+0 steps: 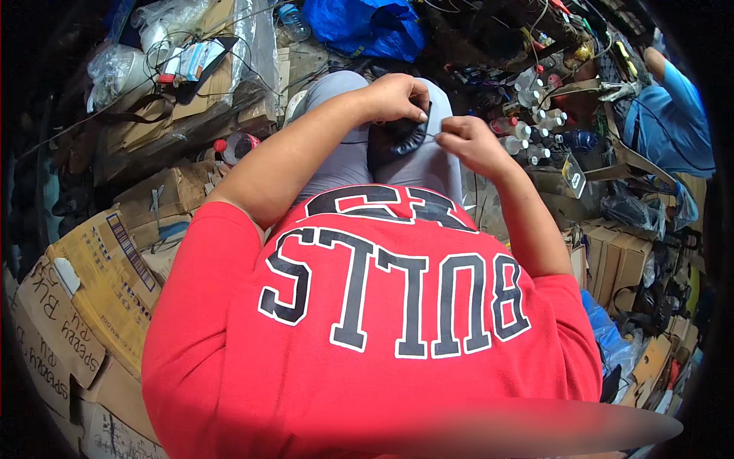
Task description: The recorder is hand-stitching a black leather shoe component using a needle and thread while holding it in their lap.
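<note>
A black, shiny leather-like piece (410,142) with a puckered, gathered edge rests over my lap, between my grey-trousered knees. It may be part of a shoe, but its lower part is lost in shadow. My left hand (397,98) curls over its upper rim, fingers closed on it. Beside its right edge, my right hand (472,145) is closed in a pinch. A thin, pale line, like thread or a fine tool, runs from those fingertips to the gathered edge; its kind is too small to make out.
Several capped bottles (527,130) stand to the right, near a person in a blue shirt (673,115). A blue plastic bag (367,27) lies ahead. Cardboard boxes (99,275) crowd the left, where a red-capped bottle (238,147) lies near my left forearm.
</note>
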A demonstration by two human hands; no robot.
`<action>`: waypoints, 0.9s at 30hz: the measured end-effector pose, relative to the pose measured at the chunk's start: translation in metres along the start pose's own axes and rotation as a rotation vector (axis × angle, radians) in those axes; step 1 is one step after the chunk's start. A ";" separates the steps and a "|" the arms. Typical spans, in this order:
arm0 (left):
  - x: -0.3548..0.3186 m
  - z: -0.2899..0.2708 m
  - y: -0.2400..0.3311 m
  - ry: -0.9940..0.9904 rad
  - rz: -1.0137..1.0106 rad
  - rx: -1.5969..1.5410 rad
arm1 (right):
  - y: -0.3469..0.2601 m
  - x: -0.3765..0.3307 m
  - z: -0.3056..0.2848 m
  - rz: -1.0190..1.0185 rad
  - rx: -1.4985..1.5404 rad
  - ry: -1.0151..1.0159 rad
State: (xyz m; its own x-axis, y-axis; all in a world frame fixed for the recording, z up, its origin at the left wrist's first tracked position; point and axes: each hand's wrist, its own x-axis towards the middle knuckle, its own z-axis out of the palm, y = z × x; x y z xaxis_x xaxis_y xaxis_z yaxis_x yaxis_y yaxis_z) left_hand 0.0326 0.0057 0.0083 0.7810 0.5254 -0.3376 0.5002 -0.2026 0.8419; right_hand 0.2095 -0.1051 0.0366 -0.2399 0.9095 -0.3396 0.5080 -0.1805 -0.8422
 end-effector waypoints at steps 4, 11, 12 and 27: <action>0.003 -0.006 -0.014 -0.044 0.093 -0.165 | -0.001 -0.017 -0.014 -0.084 0.219 0.148; 0.012 -0.015 -0.027 -0.219 0.189 -0.204 | 0.000 -0.006 -0.001 -0.133 -0.269 0.204; 0.010 -0.016 -0.026 -0.218 0.188 -0.205 | 0.004 -0.004 0.000 -0.158 -0.279 0.209; 0.005 -0.016 -0.025 -0.196 0.171 -0.162 | -0.021 0.006 -0.001 -0.129 -0.543 0.157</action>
State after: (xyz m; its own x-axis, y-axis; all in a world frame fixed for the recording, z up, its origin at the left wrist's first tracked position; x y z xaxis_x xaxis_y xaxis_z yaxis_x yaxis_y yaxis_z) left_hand 0.0177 0.0266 -0.0079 0.9140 0.3221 -0.2466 0.3012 -0.1315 0.9445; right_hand 0.1979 -0.0958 0.0527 -0.2231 0.9636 -0.1473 0.8444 0.1155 -0.5232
